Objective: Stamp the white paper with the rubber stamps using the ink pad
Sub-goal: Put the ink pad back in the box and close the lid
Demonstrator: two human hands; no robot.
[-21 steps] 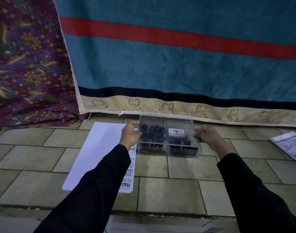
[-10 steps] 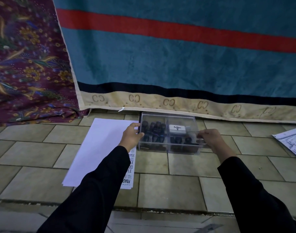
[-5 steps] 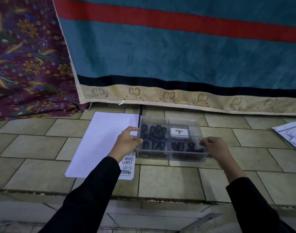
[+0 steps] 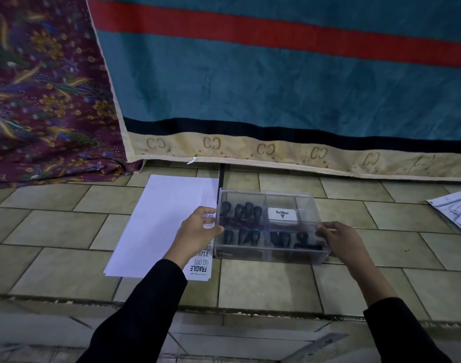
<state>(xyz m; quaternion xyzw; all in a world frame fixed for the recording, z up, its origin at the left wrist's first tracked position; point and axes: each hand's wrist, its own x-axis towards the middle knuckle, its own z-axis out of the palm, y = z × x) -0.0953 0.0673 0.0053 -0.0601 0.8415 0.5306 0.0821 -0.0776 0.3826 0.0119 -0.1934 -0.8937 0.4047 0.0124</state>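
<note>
A clear plastic box (image 4: 271,254) stands on the tiled floor. Inside it are several dark-handled rubber stamps (image 4: 243,212) and a white Artline ink pad (image 4: 282,214). My left hand (image 4: 198,230) grips the box's left side. My right hand (image 4: 340,239) grips its right front corner. A white sheet of paper (image 4: 158,221) lies just left of the box, partly under my left hand. A strip of printed stamp labels (image 4: 201,268) sticks out beneath the sheet's right edge.
A teal cloth with a red stripe (image 4: 276,74) hangs behind the box, a purple floral cloth (image 4: 41,87) to its left. Printed papers (image 4: 457,210) lie at the far right. The tiled ledge ends in a step edge (image 4: 224,307) near me.
Both hands have drawn the clear box toward me across the tiles, away from the hanging cloth. The paper has stayed in place.
</note>
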